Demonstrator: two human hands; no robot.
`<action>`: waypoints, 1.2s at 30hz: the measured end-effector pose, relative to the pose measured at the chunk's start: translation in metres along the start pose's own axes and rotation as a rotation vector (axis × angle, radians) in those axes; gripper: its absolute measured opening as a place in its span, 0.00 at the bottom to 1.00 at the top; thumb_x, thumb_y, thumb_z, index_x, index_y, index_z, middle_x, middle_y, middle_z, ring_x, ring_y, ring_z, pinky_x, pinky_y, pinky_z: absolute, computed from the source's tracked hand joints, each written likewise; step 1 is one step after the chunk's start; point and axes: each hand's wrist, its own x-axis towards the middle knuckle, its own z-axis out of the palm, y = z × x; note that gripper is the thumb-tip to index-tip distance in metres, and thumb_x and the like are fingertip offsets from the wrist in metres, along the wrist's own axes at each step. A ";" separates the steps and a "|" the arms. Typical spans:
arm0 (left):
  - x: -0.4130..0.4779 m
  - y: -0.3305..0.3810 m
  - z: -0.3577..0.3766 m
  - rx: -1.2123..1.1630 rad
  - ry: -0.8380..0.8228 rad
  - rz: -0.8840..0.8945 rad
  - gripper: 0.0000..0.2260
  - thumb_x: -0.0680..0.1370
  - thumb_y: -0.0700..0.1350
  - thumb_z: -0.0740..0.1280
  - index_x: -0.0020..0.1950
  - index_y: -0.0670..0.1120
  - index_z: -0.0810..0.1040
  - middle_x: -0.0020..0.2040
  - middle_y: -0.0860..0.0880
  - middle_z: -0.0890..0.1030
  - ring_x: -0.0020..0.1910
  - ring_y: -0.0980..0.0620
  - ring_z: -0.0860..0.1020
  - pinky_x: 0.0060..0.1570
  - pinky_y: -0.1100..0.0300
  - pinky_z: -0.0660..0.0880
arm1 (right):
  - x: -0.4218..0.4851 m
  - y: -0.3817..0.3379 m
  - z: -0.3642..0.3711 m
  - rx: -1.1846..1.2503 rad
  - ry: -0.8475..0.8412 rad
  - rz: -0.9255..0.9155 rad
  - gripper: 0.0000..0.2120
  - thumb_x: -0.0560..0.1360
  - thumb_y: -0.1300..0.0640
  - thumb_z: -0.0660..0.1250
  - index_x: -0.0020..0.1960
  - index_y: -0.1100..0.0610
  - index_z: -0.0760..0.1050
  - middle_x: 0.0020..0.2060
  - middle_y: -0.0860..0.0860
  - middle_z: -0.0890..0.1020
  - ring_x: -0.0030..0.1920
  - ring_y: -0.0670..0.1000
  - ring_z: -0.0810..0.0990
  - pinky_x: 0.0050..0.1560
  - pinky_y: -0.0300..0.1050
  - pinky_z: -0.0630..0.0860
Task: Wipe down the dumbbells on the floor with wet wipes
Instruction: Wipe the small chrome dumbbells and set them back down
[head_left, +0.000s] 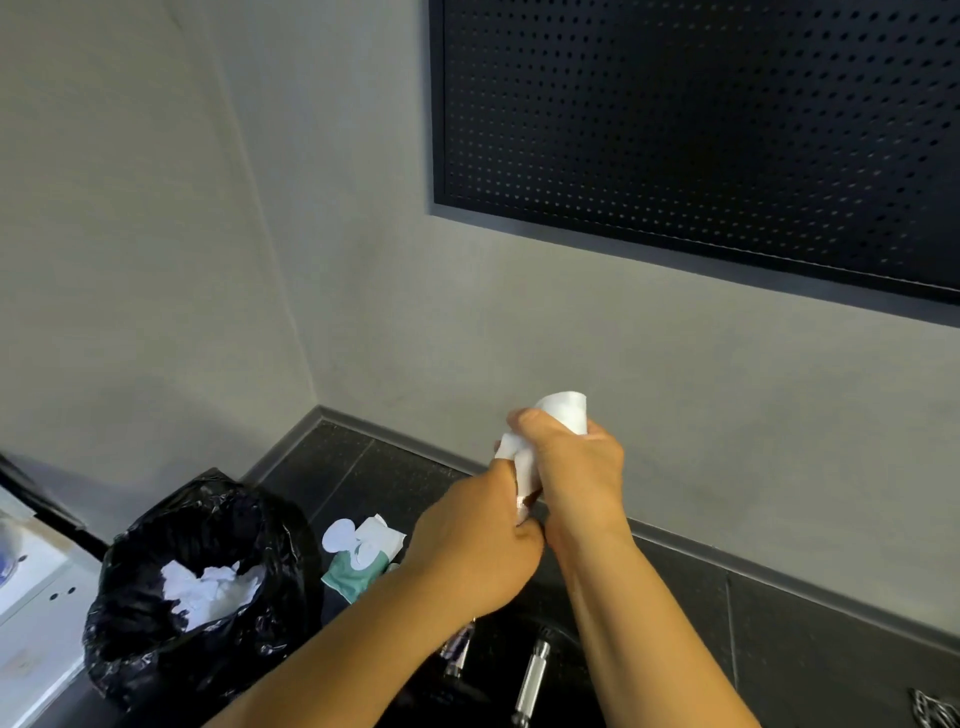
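Both hands are raised in front of the grey wall with a white wet wipe (563, 413) between them. My right hand (576, 467) grips the wipe's upper part, fingers curled round it. My left hand (478, 545) pinches its lower end from below. A green and white pack of wet wipes (363, 553) lies on the dark floor with its round flap open. Below my forearms, dumbbells lie on the floor: a silver handle (532, 678) shows, and another handle (460, 647) is partly hidden by my left arm.
A bin lined with a black bag (171, 587) stands at the left, holding several crumpled white wipes. A white object (36, 597) sits at the far left edge. A black perforated panel (701, 130) hangs on the wall. A metal chain (935, 709) lies at the bottom right.
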 end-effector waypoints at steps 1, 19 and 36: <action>0.000 -0.001 -0.004 -0.170 -0.084 -0.026 0.02 0.76 0.42 0.60 0.46 0.49 0.70 0.34 0.53 0.73 0.30 0.53 0.74 0.36 0.56 0.77 | 0.000 -0.001 -0.002 0.058 -0.068 0.032 0.05 0.69 0.63 0.71 0.41 0.59 0.74 0.36 0.59 0.81 0.36 0.56 0.80 0.36 0.46 0.77; -0.002 0.009 0.000 -0.145 -0.146 -0.058 0.01 0.76 0.44 0.60 0.46 0.50 0.69 0.34 0.52 0.72 0.31 0.52 0.73 0.35 0.56 0.74 | 0.002 0.000 -0.013 0.278 -0.116 0.080 0.04 0.70 0.66 0.68 0.41 0.62 0.73 0.32 0.58 0.80 0.34 0.56 0.83 0.33 0.44 0.77; 0.007 -0.006 -0.022 -0.820 -0.750 -0.108 0.06 0.65 0.37 0.58 0.36 0.47 0.68 0.23 0.49 0.61 0.17 0.54 0.59 0.29 0.61 0.72 | -0.004 0.003 -0.024 0.495 -0.414 0.094 0.03 0.62 0.61 0.68 0.35 0.56 0.76 0.28 0.52 0.78 0.33 0.52 0.83 0.34 0.41 0.78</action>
